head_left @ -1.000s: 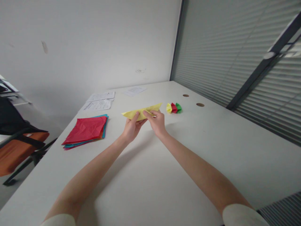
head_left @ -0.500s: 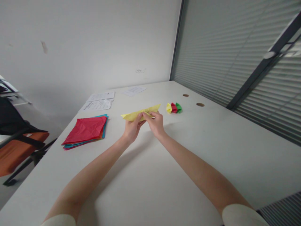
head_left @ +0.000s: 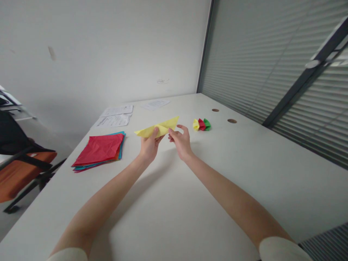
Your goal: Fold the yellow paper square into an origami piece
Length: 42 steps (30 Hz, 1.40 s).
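Note:
My left hand (head_left: 150,144) pinches a folded yellow paper (head_left: 157,128), a long narrow shape held above the white table (head_left: 174,203). My right hand (head_left: 181,139) is just to the right of the paper, fingers curled and apart, holding nothing. Three small folded pieces, yellow, red and green (head_left: 201,124), lie in a row on the table beyond my right hand.
A stack of coloured paper sheets (head_left: 100,150), red on top, lies at the left of the table. Printed white sheets (head_left: 116,116) lie farther back. Two round cable holes (head_left: 231,120) sit at the right. An orange chair (head_left: 19,170) stands left of the table.
My right hand has let go of the yellow paper and drawn slightly away. My left hand has moved the paper a little to the left and tilted it.

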### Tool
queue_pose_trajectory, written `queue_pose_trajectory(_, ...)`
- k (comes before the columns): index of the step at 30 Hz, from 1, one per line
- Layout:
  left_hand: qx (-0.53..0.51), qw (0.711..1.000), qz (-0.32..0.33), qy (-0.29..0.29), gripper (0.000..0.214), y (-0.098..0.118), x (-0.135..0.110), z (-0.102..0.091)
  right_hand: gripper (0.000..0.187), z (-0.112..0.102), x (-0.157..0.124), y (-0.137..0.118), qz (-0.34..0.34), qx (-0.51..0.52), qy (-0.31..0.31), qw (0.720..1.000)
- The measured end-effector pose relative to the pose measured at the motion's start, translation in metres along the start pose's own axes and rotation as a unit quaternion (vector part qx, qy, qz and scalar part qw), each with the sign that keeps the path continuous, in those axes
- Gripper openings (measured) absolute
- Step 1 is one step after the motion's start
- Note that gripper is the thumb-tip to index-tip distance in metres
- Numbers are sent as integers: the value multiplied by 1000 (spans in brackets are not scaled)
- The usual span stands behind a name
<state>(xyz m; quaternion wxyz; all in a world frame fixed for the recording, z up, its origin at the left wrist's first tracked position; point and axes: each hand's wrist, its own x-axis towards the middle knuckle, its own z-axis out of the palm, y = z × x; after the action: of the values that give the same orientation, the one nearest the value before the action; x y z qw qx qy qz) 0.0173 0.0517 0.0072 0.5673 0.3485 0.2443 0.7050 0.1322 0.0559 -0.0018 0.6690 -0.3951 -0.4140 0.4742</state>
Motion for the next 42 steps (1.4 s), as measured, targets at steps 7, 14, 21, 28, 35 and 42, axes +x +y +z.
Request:
queue_pose_trajectory(7,-9,1000,-13,-17,22,1,-3,3,37,3,-3,-3,6,6,-40,999)
queue_pose_trajectory(14,14,1000,-22,-12,23,4,-3,3,35,4,-5,-2,4,15,-38,999)
queue_pose_trajectory(21,16,1000,-23,-5,27,3,-2,3,37,4,-5,1,14,40,-41,998)
queue_pose_trajectory(28,55,997,-51,-13,33,2,2,-3,42,-2,2,4,23,53,-30,998)
queue_pose_trajectory(35,126,990,-56,-18,34,1,13,-15,46,-13,13,5,17,20,-5,1000)
queue_pose_trajectory(42,235,972,-6,21,40,-3,29,-39,43,-33,26,17,27,-38,33,998)
